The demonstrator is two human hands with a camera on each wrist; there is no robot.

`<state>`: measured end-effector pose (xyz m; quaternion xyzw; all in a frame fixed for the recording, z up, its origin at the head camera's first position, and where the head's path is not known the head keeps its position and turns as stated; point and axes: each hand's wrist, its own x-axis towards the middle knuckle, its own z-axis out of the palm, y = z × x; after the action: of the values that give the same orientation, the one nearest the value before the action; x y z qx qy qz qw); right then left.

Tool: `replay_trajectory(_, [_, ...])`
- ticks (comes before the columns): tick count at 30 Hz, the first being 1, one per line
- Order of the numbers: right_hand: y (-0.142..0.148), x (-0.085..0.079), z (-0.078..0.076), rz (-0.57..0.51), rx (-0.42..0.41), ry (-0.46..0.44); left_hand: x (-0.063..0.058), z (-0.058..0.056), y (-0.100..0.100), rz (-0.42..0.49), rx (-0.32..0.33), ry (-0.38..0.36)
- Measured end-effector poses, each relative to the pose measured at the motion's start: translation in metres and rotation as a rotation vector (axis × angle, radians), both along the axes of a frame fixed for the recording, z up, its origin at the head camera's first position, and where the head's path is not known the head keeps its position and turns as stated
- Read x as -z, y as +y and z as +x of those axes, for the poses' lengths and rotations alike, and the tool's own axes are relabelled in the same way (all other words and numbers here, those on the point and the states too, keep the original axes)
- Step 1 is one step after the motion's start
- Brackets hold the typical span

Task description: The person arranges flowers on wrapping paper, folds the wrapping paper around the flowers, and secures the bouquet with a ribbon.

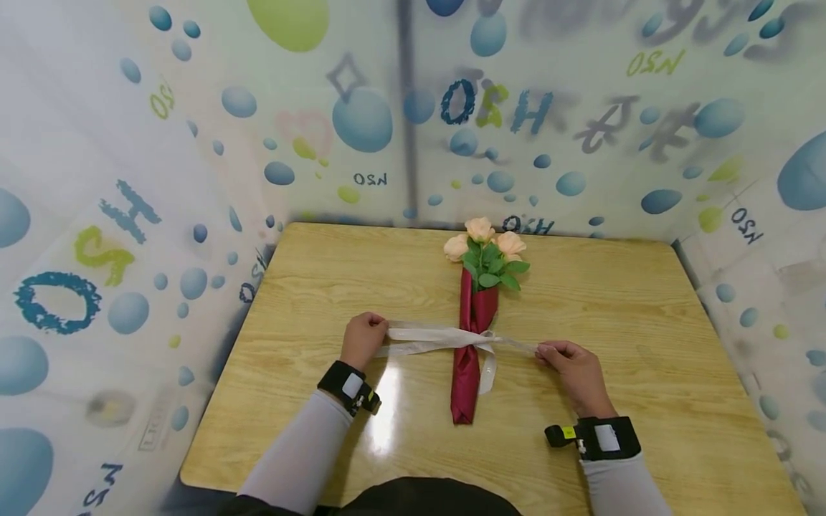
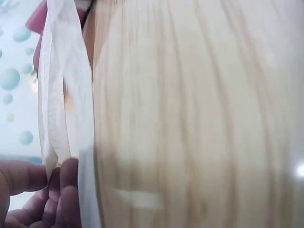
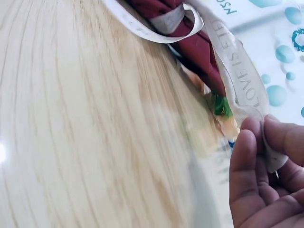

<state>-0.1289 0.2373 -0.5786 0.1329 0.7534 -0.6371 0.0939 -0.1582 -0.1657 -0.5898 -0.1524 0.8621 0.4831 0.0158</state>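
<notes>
A bouquet of peach roses (image 1: 480,230) with green leaves lies on the table, its stems rolled in dark red wrapping (image 1: 466,387). Around the middle of the wrapping runs a white ribbon (image 1: 434,335), looped and crossed there, with one tail hanging down beside it. My left hand (image 1: 364,339) pinches the ribbon left of the bouquet, and more than one strand stretches from it. On the other side, my right hand (image 1: 574,369) pinches a ribbon length between thumb and fingers. Printed letters show on this ribbon (image 3: 244,78) in the right wrist view.
The bouquet rests on a wooden table (image 1: 290,287) with light grain. Behind and at both sides hangs a patterned curtain (image 1: 310,143) with blue and green dots, close along the table's far edge. Black wrist straps (image 1: 608,438) with small cameras sit on both wrists.
</notes>
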Motion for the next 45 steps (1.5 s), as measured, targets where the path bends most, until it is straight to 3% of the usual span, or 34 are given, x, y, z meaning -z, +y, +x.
replay_trajectory(8, [0.011, 0.005, -0.001, -0.065, 0.078, -0.027, -0.004, -0.002, -0.014, 0.092, -0.01, -0.085])
replay_trajectory(19, [0.015, 0.009, -0.004, 0.047, 0.148, -0.107, 0.0, -0.002, -0.031, 0.148, -0.04, -0.093])
replay_trajectory(29, [0.017, 0.014, -0.006, 0.072, 0.186, -0.115, -0.007, 0.0, -0.036, 0.051, -0.057, -0.1])
replay_trajectory(36, [0.018, 0.016, -0.005, 0.119, 0.188, -0.114, -0.006, 0.0, -0.038, 0.042, -0.058, -0.102])
replay_trajectory(45, [0.021, 0.016, -0.003, 0.239, 0.134, -0.115, -0.005, -0.001, -0.041, -0.018, -0.062, -0.089])
